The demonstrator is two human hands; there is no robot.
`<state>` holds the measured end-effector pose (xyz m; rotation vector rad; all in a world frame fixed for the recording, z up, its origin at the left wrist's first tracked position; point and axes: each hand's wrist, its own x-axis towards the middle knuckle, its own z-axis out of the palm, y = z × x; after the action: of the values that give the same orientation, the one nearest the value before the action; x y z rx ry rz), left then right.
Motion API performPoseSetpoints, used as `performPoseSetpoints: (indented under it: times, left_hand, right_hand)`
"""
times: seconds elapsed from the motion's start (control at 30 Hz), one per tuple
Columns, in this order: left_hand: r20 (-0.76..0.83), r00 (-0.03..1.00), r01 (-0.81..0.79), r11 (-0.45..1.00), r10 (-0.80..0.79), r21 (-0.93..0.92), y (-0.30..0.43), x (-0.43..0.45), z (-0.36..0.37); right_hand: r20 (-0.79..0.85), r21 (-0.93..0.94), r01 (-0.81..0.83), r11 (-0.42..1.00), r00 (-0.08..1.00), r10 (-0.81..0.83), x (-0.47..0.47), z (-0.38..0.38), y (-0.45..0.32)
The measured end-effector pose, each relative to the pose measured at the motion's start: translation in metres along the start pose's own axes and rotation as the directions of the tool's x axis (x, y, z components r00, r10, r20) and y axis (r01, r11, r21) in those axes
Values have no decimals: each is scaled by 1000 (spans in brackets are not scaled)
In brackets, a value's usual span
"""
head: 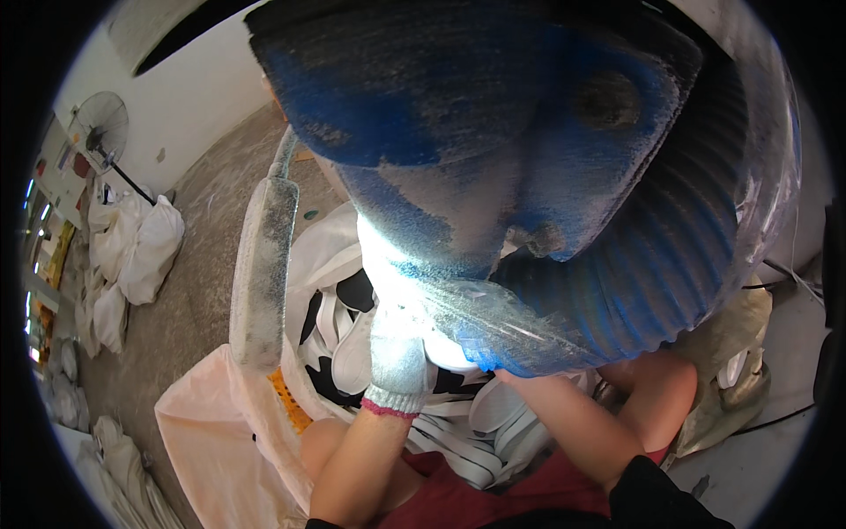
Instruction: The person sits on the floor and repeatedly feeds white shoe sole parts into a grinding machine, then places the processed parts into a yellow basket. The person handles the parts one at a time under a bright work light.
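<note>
My left hand point(396, 347), in a white knit glove with a red cuff, reaches up into a bright glare under a dusty blue machine housing point(429, 198). The glare washes out its fingers, so its grip cannot be made out. Just right of the glove shows the edge of a white shoe part point(451, 354). My right forearm point(562, 403) goes up behind clear dusty plastic point(509, 327) on the machine; that hand is hidden. Below both arms, white shoes point(353, 360) with dark parts lie heaped in a whitish sack point(324, 254).
A ribbed hose point(634, 291) curves along the machine's right side. At left stands a dust-covered padded post point(264, 271). Filled white sacks point(135, 244) and a fan point(102, 129) are farther left on the concrete floor point(192, 258). Cables point(773, 423) run at right.
</note>
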<state>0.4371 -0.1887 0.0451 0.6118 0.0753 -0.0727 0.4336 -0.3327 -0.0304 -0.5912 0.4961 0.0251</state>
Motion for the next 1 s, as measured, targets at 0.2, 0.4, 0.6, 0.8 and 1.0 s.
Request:
performPoseSetpoints:
  times: [0.2, 0.4, 0.6, 0.8, 1.0]
  left_hand:
    - [222, 969, -177, 932, 109, 317, -3, 13, 6]
    - [244, 968, 122, 952, -52, -281, -14, 14, 3]
    - [-19, 998, -54, 920, 67, 387, -27, -6, -4]
    - [51, 998, 30, 996, -35, 90, -29, -9, -15]
    - [357, 932, 175, 938, -60, -298, -16, 21, -12]
  right_hand:
    - [4, 85, 112, 990, 994, -113, -21, 42, 4]
    - [170, 492, -152, 857, 982, 77, -145, -5, -24]
    - [40, -439, 259, 860, 962, -269, -214, -46, -25]
    - [191, -258, 86, 962, 981, -36, -187, -23, -32]
    - [352, -150, 283, 947, 911, -217, -117, 2, -32]
